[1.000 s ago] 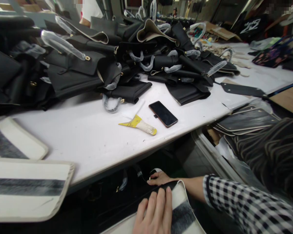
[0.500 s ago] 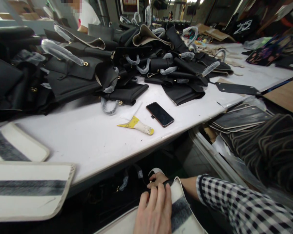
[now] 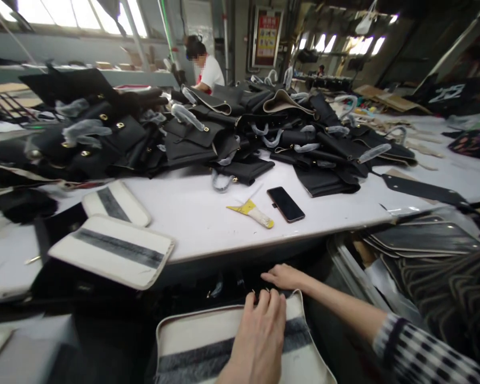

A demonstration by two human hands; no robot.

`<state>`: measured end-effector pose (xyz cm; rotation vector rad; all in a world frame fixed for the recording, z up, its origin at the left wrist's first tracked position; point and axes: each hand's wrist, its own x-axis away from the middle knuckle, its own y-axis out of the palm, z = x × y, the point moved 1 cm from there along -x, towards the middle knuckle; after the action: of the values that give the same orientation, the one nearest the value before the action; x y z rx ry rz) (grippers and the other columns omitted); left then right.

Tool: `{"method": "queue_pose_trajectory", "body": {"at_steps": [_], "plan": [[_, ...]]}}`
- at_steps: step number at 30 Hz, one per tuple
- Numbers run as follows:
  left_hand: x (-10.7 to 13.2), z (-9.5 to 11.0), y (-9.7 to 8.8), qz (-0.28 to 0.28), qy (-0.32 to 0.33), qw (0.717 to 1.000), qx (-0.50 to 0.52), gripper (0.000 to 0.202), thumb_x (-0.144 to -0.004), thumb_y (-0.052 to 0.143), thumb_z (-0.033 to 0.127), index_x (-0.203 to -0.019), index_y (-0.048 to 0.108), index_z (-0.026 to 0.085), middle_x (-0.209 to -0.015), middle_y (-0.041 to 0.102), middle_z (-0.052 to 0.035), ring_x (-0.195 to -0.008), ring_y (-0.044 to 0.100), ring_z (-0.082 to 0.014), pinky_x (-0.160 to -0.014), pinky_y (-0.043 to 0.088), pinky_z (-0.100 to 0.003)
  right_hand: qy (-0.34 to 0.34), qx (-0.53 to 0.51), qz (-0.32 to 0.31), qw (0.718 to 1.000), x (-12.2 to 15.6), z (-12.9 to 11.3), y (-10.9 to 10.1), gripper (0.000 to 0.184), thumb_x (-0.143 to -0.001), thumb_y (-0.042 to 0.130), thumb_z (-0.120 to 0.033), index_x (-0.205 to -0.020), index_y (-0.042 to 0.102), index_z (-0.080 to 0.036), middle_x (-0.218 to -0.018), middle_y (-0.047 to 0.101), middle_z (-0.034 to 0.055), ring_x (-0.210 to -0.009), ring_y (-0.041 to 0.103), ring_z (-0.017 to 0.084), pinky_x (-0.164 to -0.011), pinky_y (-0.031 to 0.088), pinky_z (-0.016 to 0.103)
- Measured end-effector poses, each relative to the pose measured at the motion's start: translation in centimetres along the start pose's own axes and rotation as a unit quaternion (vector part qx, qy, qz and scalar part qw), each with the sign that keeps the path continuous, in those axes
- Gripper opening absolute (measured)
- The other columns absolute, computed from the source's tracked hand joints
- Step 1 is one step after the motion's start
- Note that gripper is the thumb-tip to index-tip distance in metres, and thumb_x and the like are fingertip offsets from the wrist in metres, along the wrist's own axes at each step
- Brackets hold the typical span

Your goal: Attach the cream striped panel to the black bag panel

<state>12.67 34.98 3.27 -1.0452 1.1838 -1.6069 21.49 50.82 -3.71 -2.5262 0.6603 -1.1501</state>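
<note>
Below the table edge, a cream bag panel (image 3: 200, 325) with a dark stripe lies tilted in front of me. My left hand (image 3: 260, 330) rests on it, its bent fingers hooked over the top edge. Just beyond that edge is my right hand (image 3: 286, 277), fingers stretched to the left and apart from the panel, with nothing visible in them. Dark bag material with a plastic-wrapped fitting (image 3: 216, 290) sits behind the panel, mostly lost in shadow. Two similar cream panels, one nearer (image 3: 116, 248) and one behind (image 3: 116, 202), lie on the table to the left.
A phone (image 3: 286, 204) and a yellow-and-white tool (image 3: 254, 213) lie on the white table (image 3: 208, 234). Black bags with wrapped handles (image 3: 192, 144) are heaped behind them. Stacked dark panels (image 3: 448, 288) stand at right. A person (image 3: 212, 72) is at the back.
The view has swung left and up. My right hand has come up from behind the panel's edge into plain sight. My left hand stays on the panel.
</note>
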Motion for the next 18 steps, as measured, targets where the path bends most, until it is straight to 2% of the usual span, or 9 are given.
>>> {"method": "queue_pose_trajectory", "body": {"at_steps": [3, 5, 7, 10, 12, 14, 16, 18], "plan": [[0.2, 0.1, -0.6, -0.008, -0.008, 0.999, 0.036, 0.059, -0.086, 0.045, 0.022, -0.142, 0.039, 0.005, -0.132, 0.052, -0.019, -0.112, 0.049, -0.0326, -0.098, 0.042, -0.052, -0.039, -0.056, -0.004, 0.998, 1.1, -3.0, -0.9, 0.051, -0.1, 0.033, -0.054, -0.106, 0.066, -0.015, -0.084, 0.072, 0.0064, -0.07, 0.069, 0.016, -0.067, 0.054, 0.029], [0.3, 0.1, -0.8, -0.004, -0.012, 0.998, 0.058, 0.054, -0.085, 0.044, 0.019, -0.137, 0.044, 0.005, -0.126, 0.056, -0.0189, -0.109, 0.051, -0.032, -0.096, 0.044, -0.051, -0.066, -0.087, 0.022, 0.994, 1.5, -4.7, 0.0, 0.063, -0.101, 0.018, -0.057, -0.114, 0.061, -0.014, -0.089, 0.073, 0.0087, -0.073, 0.07, 0.016, -0.067, 0.054, 0.027], [0.8, -0.3, -1.1, 0.01, -0.016, 0.995, 0.094, 0.044, -0.082, 0.045, 0.017, -0.125, 0.055, 0.009, -0.121, 0.058, -0.0169, -0.107, 0.053, -0.0315, -0.094, 0.045, -0.05, -0.083, -0.091, 0.06, 0.991, 1.5, -5.7, 1.6, 0.069, -0.099, 0.016, -0.061, -0.109, 0.063, -0.011, -0.086, 0.073, 0.0107, -0.074, 0.07, 0.017, -0.068, 0.052, 0.026], [2.0, -1.8, -1.9, 0.052, -0.014, 0.98, 0.191, 0.03, -0.078, 0.047, 0.014, -0.102, 0.064, 0.018, -0.114, 0.064, -0.0091, -0.108, 0.055, -0.0267, -0.094, 0.045, -0.041, -0.1, -0.057, 0.106, 0.988, 1.3, -5.8, 3.7, 0.071, -0.094, 0.025, -0.069, -0.088, 0.067, -0.012, -0.074, 0.072, 0.0103, -0.071, 0.068, 0.02, -0.068, 0.049, 0.029], [3.1, -3.7, -2.9, 0.091, -0.031, 0.959, 0.265, 0.032, -0.078, 0.046, 0.011, -0.101, 0.066, 0.023, -0.113, 0.066, -0.0039, -0.107, 0.057, -0.0214, -0.096, 0.044, -0.034, -0.114, -0.028, 0.117, 0.986, 1.2, -5.6, 4.2, 0.071, -0.092, 0.027, -0.072, -0.079, 0.068, -0.015, -0.074, 0.072, 0.0091, -0.075, 0.067, 0.022, -0.073, 0.047, 0.031], [4.3, -6.6, -3.9, 0.118, -0.086, 0.936, 0.322, 0.033, -0.081, 0.047, 0.014, -0.106, 0.067, 0.024, -0.114, 0.066, -0.0029, -0.106, 0.058, -0.0193, -0.095, 0.042, -0.03, -0.121, -0.002, 0.114, 0.986, 1.1, -5.6, 4.2, 0.072, -0.093, 0.025, -0.072, -0.072, 0.067, -0.017, -0.077, 0.072, 0.0089, -0.081, 0.067, 0.023, -0.078, 0.045, 0.031], [5.5, -10.2, -4.5, 0.088, -0.164, 0.911, 0.367, 0.027, -0.085, 0.052, 0.029, -0.105, 0.068, 0.022, -0.109, 0.068, -0.0046, -0.101, 0.06, -0.0214, -0.091, 0.043, -0.031, -0.116, 0.023, 0.102, 0.988, 0.9, -5.7, 4.1, 0.073, -0.094, 0.022, -0.071, -0.068, 0.064, -0.018, -0.079, 0.072, 0.0091, -0.085, 0.066, 0.024, -0.082, 0.044, 0.032], [6.7, -14.2, -4.1, 0.033, -0.232, 0.875, 0.423, 0.035, -0.085, 0.053, 0.044, -0.108, 0.068, 0.022, -0.106, 0.069, -0.0046, -0.098, 0.06, -0.0226, -0.088, 0.043, -0.032, -0.108, 0.046, 0.092, 0.989, 0.8, -5.8, 4.2, 0.071, -0.095, 0.019, -0.069, -0.069, 0.062, -0.019, -0.079, 0.071, 0.0081, -0.086, 0.066, 0.024, -0.083, 0.043, 0.033]]}}
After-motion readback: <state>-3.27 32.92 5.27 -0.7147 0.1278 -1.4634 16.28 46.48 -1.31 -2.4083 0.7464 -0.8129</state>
